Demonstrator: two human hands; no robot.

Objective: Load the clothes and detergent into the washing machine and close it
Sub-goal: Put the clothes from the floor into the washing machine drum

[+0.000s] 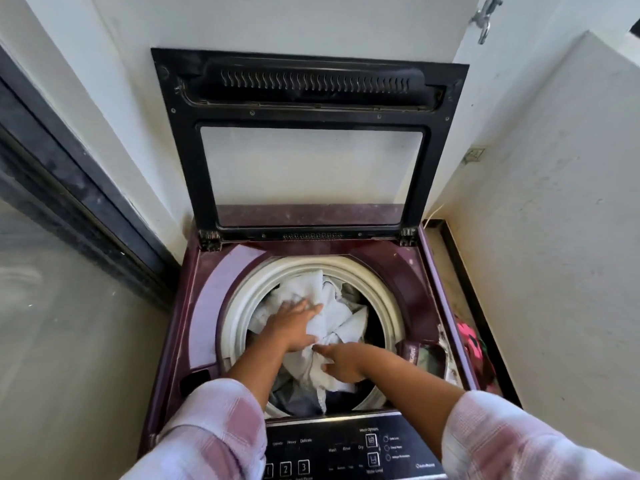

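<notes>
A narrow alcove with a white plaster wall (277,22) holds the washing machine (408,271). A dark-framed glass door (52,306) runs along its left side and a low ledge (445,265) along its right.

We begin at the left hand (294,323). It lies flat, fingers straight and spread, pressing on the white cloth (339,317) near the left edge of the drum's mouth. The right hand (343,362) is just beside it, toward the front edge. We read it as pinching a fold of the same cloth between thumb and fingers.

Both hands are already on the load, so the coming move is straight down. The heap rises about to the drum ring (242,296) and, in our judgement, must sink below it. The left hand covers the higher hump and looks better placed to push.

The cloth is soft and crumpled, with darker garments under it at the front. The ring is smooth, round cream plastic, and the machine's top is glossy maroon and dusty.

The lid (311,81), a black frame round a clear pane, stands upright at the back edge against the wall. Closing it will mean reaching over the load. The control panel (346,448) runs along the front edge.

We see no detergent container. A recess (431,358) at the front right corner may be its tray, though we cannot tell. A pink and black bundle (469,337) lies on the ledge.
</notes>
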